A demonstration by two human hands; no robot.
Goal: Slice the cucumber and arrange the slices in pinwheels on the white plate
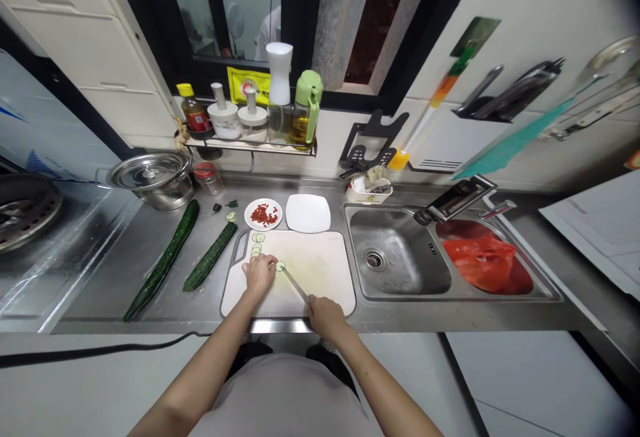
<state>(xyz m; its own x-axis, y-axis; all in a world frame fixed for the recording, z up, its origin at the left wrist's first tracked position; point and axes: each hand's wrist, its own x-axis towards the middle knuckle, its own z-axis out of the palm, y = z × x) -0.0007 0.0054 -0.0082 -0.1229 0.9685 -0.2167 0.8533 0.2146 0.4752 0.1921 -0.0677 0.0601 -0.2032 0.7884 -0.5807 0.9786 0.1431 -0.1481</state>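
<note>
My right hand [326, 319] is closed round the handle of a kitchen knife [296, 283], whose blade points up and left over the white cutting board [320, 257]. A pale cucumber slice [281, 266] lies at the blade's tip. My left hand [261, 274] is on the board just left of that slice, its fingers apart and partly hidden. Above its fingers runs a short row of cucumber slices [258, 237] near the board's left side. Left of the board lie a cut cucumber [210, 257] and a longer whole cucumber [163, 260].
Behind the board stand a small plate of chopped red pieces [264, 214] and a white plate [308, 213]. Cucumber scraps [231, 216] lie nearby. A sink [400, 250] with a faucet [455, 200] is at right, a lidded steel pot [153, 180] at back left. Bottles fill a shelf [260, 146].
</note>
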